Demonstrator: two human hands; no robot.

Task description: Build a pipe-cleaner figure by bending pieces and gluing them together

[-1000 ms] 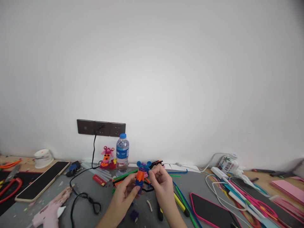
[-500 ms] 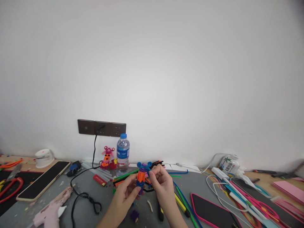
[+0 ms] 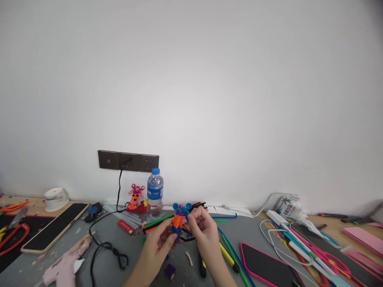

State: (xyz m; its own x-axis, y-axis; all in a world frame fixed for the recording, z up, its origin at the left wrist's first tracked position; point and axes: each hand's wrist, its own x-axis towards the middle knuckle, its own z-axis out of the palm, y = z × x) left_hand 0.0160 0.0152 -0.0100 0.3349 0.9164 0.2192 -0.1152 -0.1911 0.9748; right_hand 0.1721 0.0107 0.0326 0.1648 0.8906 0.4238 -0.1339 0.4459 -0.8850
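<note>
- A small blue, orange and purple pipe-cleaner figure [image 3: 178, 219] is held over the grey surface [image 3: 245, 233], its base hidden by fingers.
- It is pinched low by the left hand [image 3: 156, 248] grip and near the head by the right hand [image 3: 205, 236] grip.

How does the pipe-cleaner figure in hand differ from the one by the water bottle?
The blue-eared pipe-cleaner figure is held between left hand and right hand; the pink-eared pipe-cleaner figure stands untouched left of the clear water bottle. Its base is blue, the other's reddish. Both have round ears and orange middles.
</note>
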